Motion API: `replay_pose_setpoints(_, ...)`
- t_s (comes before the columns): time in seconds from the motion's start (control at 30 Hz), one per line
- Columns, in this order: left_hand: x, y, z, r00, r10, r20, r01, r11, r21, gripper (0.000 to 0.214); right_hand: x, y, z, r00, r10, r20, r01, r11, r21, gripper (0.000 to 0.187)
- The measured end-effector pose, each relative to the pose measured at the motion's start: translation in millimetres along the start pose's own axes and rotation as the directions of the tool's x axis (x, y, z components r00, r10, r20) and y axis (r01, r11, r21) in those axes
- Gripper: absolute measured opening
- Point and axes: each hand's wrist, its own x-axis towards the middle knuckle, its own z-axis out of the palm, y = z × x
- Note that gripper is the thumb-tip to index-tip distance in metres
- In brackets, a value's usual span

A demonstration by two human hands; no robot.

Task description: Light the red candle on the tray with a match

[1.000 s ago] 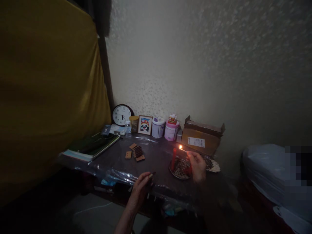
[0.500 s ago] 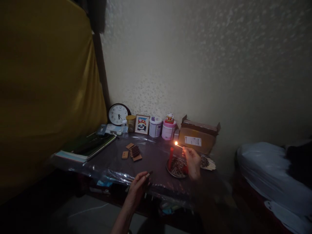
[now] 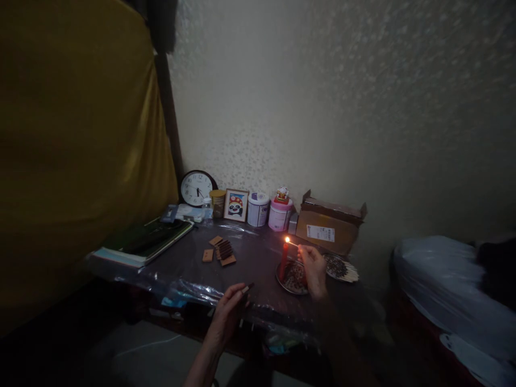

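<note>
My right hand (image 3: 314, 269) pinches a burning match (image 3: 293, 244). Its flame is at the top of a red candle (image 3: 284, 262); I cannot tell whether the wick itself burns. The candle stands upright in a round metal dish (image 3: 294, 291) strewn with dark and pale bits. Another red piece in that dish is partly hidden behind my right hand. Closed around a small matchbox (image 3: 246, 288), my left hand (image 3: 229, 309) is at the table's front edge. Several flat brown matchboxes (image 3: 223, 250) lie in a loose pile at the middle left of the table.
Behind the candle stand a cardboard box (image 3: 326, 228), a pink-lidded tub (image 3: 279, 217), a white tub (image 3: 258, 210), a framed panda picture (image 3: 236, 205) and a clock (image 3: 197, 188). A second dish holding matchsticks (image 3: 350, 273) lies right. Books (image 3: 149, 242) lie left on the plastic-covered table (image 3: 250, 255).
My right hand has moved left and slightly down, bringing the match flame from just above and right of the candle onto its top. My left hand stays nearly in place.
</note>
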Motion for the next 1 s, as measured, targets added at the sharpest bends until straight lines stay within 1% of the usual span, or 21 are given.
replay_pose_setpoints(0.13,0.6,0.2,-0.2,1.0,0.004,0.012,-0.004,1.0,0.009,0.023,1.9,5.7,1.9,1.0,0.006,0.004,-0.006,1.0,-0.01,0.024)
replay_pose_setpoints(0.27,1.9,0.1,-1.4,1.0,0.002,-0.009,-0.002,1.0,0.018,0.024,3.4,8.9,2.7,1.0,0.009,0.014,-0.009,1.0,-0.018,0.022)
replay_pose_setpoints(0.5,1.6,0.0,-1.8,1.0,-0.005,-0.003,0.005,1.0,0.017,0.023,4.4,11.3,4.0,1.0,0.007,0.017,-0.007,1.0,-0.02,0.025)
replay_pose_setpoints(0.67,0.9,1.3,-0.1,1.0,-0.004,-0.02,0.004,1.0,0.026,0.026,4.9,13.0,5.0,1.0,0.015,0.009,-0.015,1.0,-0.022,0.026)
replay_pose_setpoints(1.0,-0.6,3.2,2.5,0.999,-0.016,-0.032,0.017,1.0,0.026,0.026,4.8,11.8,4.3,1.0,0.016,0.006,-0.016,1.0,-0.019,0.022)
